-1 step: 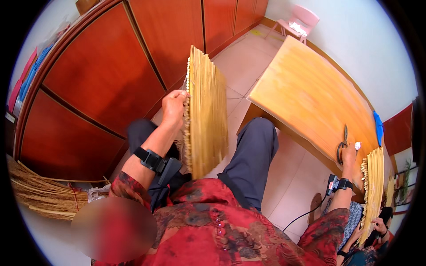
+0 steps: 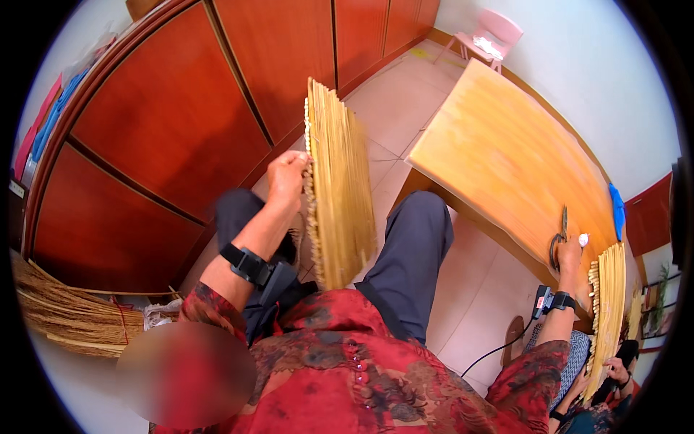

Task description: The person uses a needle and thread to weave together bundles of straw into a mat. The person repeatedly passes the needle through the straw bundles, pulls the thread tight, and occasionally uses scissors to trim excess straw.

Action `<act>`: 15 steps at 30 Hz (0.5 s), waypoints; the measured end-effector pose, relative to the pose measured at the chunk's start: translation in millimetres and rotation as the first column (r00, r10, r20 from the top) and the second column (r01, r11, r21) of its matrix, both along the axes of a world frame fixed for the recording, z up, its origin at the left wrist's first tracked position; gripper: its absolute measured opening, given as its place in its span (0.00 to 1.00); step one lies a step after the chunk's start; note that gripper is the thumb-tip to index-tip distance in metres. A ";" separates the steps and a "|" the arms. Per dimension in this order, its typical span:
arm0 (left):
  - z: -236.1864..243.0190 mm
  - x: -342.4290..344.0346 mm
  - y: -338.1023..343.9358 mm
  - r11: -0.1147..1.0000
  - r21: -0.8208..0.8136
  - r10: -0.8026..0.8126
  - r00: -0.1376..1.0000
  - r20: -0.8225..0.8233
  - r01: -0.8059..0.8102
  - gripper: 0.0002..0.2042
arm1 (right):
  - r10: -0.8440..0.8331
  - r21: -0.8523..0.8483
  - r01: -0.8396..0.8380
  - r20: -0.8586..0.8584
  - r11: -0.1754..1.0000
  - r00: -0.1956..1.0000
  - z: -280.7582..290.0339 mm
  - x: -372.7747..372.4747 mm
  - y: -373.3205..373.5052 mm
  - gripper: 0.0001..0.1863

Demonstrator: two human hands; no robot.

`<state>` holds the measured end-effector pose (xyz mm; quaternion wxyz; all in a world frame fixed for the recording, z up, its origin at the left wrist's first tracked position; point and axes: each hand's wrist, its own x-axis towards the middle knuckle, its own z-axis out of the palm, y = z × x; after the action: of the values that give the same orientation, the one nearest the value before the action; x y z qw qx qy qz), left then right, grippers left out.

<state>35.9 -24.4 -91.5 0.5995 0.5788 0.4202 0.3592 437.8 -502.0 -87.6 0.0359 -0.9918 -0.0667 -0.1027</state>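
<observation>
My left hand (image 2: 287, 173) is closed on the knotted edge of a stiff mat of straw stalks (image 2: 340, 195). The mat hangs upright between my knees, its stalks lying side by side and its far end stepped. On the wooden table (image 2: 499, 137), my right hand (image 2: 570, 253) rests with curled fingers near the table's right end. Right beside it lies a pair of dark scissors (image 2: 562, 235), handle loops against the hand. A small white ball (image 2: 583, 240), perhaps thread, touches its other side. What the right fingers hold, if anything, is hidden.
At the lower right, another person's hands (image 2: 614, 370) hold a similar straw mat (image 2: 607, 311) against the table. A bundle of broom straw (image 2: 72, 311) lies at my left. Red cabinets (image 2: 166, 108) line the left side. Beyond the table stands a pink chair (image 2: 495, 36).
My left hand and the straw mat have shifted slightly to the right and down. My right hand looks the same beside the scissors.
</observation>
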 end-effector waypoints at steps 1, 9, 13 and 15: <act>-2.3 -4.6 -6.5 1.000 -0.029 -0.006 1.000 -0.025 0.005 0.08 | 0.013 -0.006 -0.013 -0.006 1.000 1.000 -1.3 1.7 2.2 0.18; -0.8 -26.9 -23.9 0.989 -0.143 -0.022 0.997 0.072 0.032 0.08 | 0.028 0.402 0.079 -0.253 0.912 0.967 -28.4 46.5 -70.4 0.23; -25.4 -23.1 -8.4 0.999 0.005 0.051 0.997 0.050 -0.051 0.08 | 0.092 0.921 -0.108 0.079 0.374 0.993 4.4 -25.1 -8.6 0.18; -27.1 -24.0 -2.9 0.994 0.077 0.076 0.996 0.035 -0.079 0.07 | 0.219 0.969 -0.132 0.084 0.211 0.972 19.4 -46.6 -0.4 0.23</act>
<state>11.9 -27.3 -118.5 0.5686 0.5792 0.4182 0.4078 391.2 -502.4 -68.1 0.6546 -0.7450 -0.0989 -0.0819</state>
